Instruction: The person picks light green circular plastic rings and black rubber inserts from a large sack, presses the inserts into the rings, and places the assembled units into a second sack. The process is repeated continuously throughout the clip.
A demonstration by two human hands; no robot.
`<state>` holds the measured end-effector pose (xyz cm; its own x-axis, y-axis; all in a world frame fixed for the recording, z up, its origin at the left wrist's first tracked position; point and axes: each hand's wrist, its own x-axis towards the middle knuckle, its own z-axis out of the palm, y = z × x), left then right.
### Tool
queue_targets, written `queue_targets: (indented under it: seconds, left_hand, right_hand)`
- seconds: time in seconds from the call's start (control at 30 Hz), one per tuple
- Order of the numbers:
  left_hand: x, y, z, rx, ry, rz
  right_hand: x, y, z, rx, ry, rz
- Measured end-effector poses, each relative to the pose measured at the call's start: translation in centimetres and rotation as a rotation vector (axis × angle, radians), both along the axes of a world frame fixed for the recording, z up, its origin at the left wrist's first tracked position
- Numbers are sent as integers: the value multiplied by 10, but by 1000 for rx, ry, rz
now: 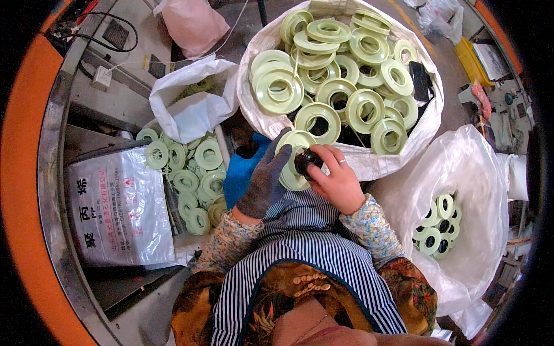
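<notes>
My left hand (259, 176), in a dark grey glove, is closed on a pale green plastic ring (297, 141) with a raised rim, held up in front of my lap. Bare except for a finger ring, my right hand (339, 180) grips a black round plastic piece (309, 163) at the pale ring's centre. Whether the black piece sits inside the hole or only against it, I cannot tell. Just beyond my hands, a big white woven sack (254, 112) is heaped with similar pale green rings (363, 109); some black pieces show among them.
At left, a crate holds more pale green rings (187, 181) beside a printed white sack (124, 207). An open white bag (193, 115) stands above it. To the right, a translucent plastic bag (456, 173) contains rings with black centres (441, 228). A yellow bin (473, 60) sits far right.
</notes>
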<state>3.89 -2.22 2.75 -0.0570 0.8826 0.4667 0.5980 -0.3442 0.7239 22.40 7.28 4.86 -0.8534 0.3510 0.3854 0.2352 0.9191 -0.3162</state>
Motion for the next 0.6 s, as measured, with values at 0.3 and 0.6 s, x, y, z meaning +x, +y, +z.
queue_targets:
  seconds: [0.3, 0.6]
  left_hand:
    - [1, -1, 6, 23, 56, -88]
    - [9, 2, -2, 36, 115, -63]
  right_hand:
    - [3, 3, -2, -140, -61, 45]
    - [3, 0, -21, -334, -63, -88]
